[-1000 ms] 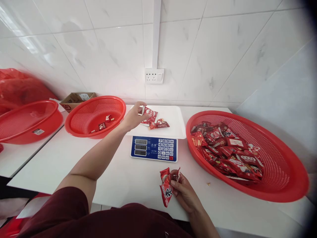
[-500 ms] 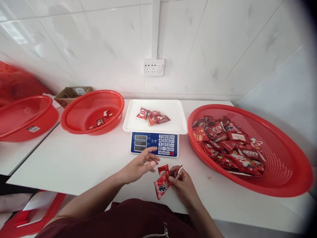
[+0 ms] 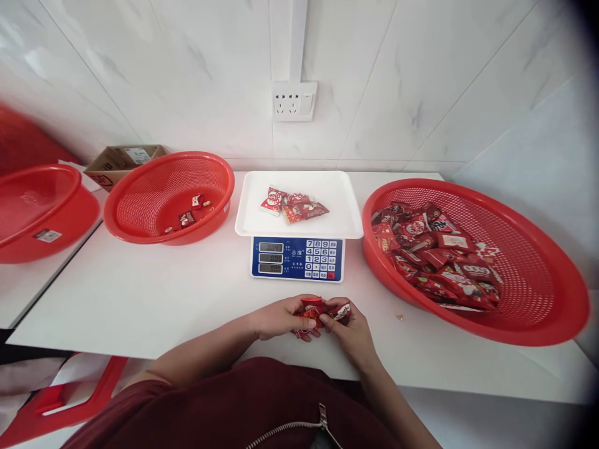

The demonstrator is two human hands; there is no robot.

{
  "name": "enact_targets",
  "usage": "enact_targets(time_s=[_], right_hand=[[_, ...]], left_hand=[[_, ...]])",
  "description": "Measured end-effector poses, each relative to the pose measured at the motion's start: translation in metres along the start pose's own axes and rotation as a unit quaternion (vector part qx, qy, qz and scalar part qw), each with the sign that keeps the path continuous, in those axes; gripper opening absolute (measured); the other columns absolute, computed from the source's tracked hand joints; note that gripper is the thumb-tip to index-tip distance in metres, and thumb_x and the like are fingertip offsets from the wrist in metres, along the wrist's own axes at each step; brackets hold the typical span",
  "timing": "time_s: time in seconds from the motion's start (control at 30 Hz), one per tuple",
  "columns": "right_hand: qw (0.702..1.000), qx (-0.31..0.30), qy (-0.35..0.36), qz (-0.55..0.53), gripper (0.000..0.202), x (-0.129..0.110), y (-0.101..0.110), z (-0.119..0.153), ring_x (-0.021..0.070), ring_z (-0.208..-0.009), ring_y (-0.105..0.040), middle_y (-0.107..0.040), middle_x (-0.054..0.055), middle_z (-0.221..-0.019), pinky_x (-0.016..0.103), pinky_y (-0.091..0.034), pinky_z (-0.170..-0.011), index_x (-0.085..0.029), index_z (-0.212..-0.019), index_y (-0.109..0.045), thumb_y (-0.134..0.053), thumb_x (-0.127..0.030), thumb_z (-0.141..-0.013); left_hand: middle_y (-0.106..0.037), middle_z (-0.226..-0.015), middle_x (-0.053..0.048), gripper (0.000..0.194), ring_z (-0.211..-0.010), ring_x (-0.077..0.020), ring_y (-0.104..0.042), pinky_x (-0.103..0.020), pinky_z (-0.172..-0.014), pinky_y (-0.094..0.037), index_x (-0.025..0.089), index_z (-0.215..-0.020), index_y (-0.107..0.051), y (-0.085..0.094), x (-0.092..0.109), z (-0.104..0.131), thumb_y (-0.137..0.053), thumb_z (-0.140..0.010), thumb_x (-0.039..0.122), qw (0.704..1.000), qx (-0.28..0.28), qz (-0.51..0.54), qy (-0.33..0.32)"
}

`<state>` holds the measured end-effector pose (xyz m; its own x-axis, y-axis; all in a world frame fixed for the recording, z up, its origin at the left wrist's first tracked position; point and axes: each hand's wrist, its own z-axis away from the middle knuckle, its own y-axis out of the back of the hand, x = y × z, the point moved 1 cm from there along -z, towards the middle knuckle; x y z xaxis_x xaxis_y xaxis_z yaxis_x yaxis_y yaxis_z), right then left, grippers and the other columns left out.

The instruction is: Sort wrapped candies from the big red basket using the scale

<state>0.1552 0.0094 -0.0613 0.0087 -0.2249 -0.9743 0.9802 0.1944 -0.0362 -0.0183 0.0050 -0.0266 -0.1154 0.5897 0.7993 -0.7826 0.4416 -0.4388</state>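
Observation:
Several small red snack packets (image 3: 312, 305) are held between my two hands, in front of the scale. My left hand (image 3: 283, 319) has its fingers closed around them from the left, thumb on top. My right hand (image 3: 352, 327) pinches them from the right, with a darker red packet (image 3: 340, 312) sticking out of its fingers. Just beyond stands a digital scale (image 3: 297, 259) with a blue keypad panel. On its white tray (image 3: 255, 221) lie a few red packets (image 3: 294, 204) in a small heap.
To the right, a large red basket (image 3: 545, 293) holds many red packets. A smaller red basket (image 3: 119, 227) at left has a few pieces in it. Farther left are another red basket (image 3: 28, 240) and a cardboard box (image 3: 110, 163). A tiny gold-coloured scrap (image 3: 399, 317) lies on the white table (image 3: 154, 299).
My left hand, open and apart before, has moved right and closed on the packets in my right hand. The camera view has shifted slightly. Packets on the scale tray look unmoved.

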Motion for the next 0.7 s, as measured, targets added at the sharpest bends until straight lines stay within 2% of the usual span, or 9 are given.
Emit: enact_targets(time_s=[0.2, 0.37, 0.5, 0.57, 0.7], right_hand=[[0.999, -0.022, -0.020, 0.037, 0.032, -0.006, -0.006, 0.000, 0.0141, -0.057, -0.050, -0.059, -0.002, -0.066, 0.028, -0.043, -0.056, -0.022, -0.087, -0.056, -0.073, -0.038, -0.065], [1.000, 0.000, 0.003, 0.030, 0.041, -0.024, -0.003, -0.007, 0.0127, -0.060, -0.051, -0.057, -0.002, -0.075, 0.027, -0.043, -0.057, -0.024, -0.101, -0.049, -0.072, -0.035, -0.068], [0.999, -0.035, 0.033, 0.016, 0.033, -0.050, -0.003, -0.017, 0.0133, -0.063, -0.054, -0.058, 0.000, -0.079, 0.030, -0.047, -0.062, -0.024, -0.109, -0.050, -0.059, -0.039, -0.080], [0.998, -0.021, 0.057, 0.034, 0.033, -0.065, -0.006, -0.022, 0.0154, -0.068, -0.056, -0.060, 0.002, -0.080, 0.033, -0.049, -0.066, -0.023, -0.106, -0.055, -0.061, -0.040, -0.078], [0.992, 0.030, 0.094, 0.079, 0.031, -0.083, -0.012, -0.028, 0.0144, -0.059, -0.054, -0.061, 0.000, -0.071, 0.032, -0.050, -0.058, -0.022, -0.096, -0.062, -0.068, -0.037, -0.070]], left_hand=[[-0.062, -0.085, -0.005, 0.044, -0.068, -0.0149, -0.061, -0.028, -0.061, -0.049, 0.017, -0.108, -0.054, 0.006, -0.007, -0.001, -0.063, -0.074, 0.045, 0.998, 0.052, 0.009, -0.022], [-0.062, -0.083, -0.006, 0.042, -0.063, -0.0140, -0.061, -0.025, -0.054, -0.048, 0.015, -0.094, -0.054, 0.006, -0.006, 0.000, -0.061, -0.074, 0.050, 0.995, 0.085, 0.039, -0.041], [-0.063, -0.087, -0.008, 0.044, -0.063, -0.0140, -0.061, -0.025, -0.054, -0.047, 0.015, -0.099, -0.051, 0.001, -0.006, 0.004, -0.062, -0.073, 0.049, 0.994, 0.077, 0.073, -0.019], [-0.062, -0.086, -0.007, 0.043, -0.064, -0.0142, -0.061, -0.026, -0.055, -0.047, 0.015, -0.098, -0.052, -0.001, -0.007, 0.006, -0.063, -0.073, 0.048, 0.995, 0.065, 0.071, -0.018], [-0.062, -0.084, -0.006, 0.043, -0.066, -0.0150, -0.061, -0.027, -0.057, -0.048, 0.016, -0.100, -0.053, -0.003, -0.006, 0.009, -0.063, -0.073, 0.048, 0.996, 0.053, 0.066, -0.030]])
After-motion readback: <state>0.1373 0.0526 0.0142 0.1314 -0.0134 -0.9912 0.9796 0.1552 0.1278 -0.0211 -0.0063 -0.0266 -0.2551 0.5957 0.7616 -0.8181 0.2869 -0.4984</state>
